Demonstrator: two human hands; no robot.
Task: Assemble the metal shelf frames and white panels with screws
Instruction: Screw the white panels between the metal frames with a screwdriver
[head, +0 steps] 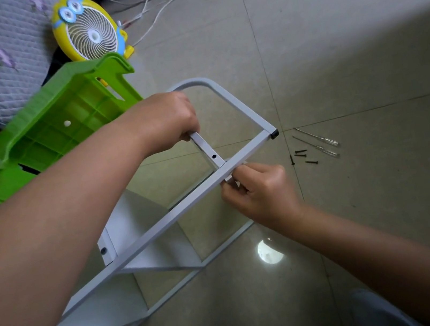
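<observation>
Holding the metal frame (162, 227) up off the floor, the person uses both hands. The left hand (170, 119) is wrapped tight round the top of the short cross bar (208, 152). The right hand (260, 192) pinches a small pale piece (228, 179) against the underside of the long rail, right where the cross bar meets it. I cannot tell if that piece is a screw or a plug. The two hands are near each other but do not touch.

The frame is made of thin square tubes. It looks hard and stiff, so it will not bend in the hand. I think it is light enough to lift but long, so it may tip or swing if held at one end only. The painted sides look smooth and could slip. The best places to hold are the straight bars close to a joint, as the left hand does now. The round hole (214, 156) in the cross bar should stay uncovered for a screw.

Two white panels (141, 219) sit lower down inside the frame. They are flat and thin. Their edges could chip, so hold the metal, not the boards.

Dark screws (303, 156) lie on the floor tiles to the right, beside two clear-handled screwdrivers (318, 143). The screws are tiny and pointy and can roll away.
</observation>
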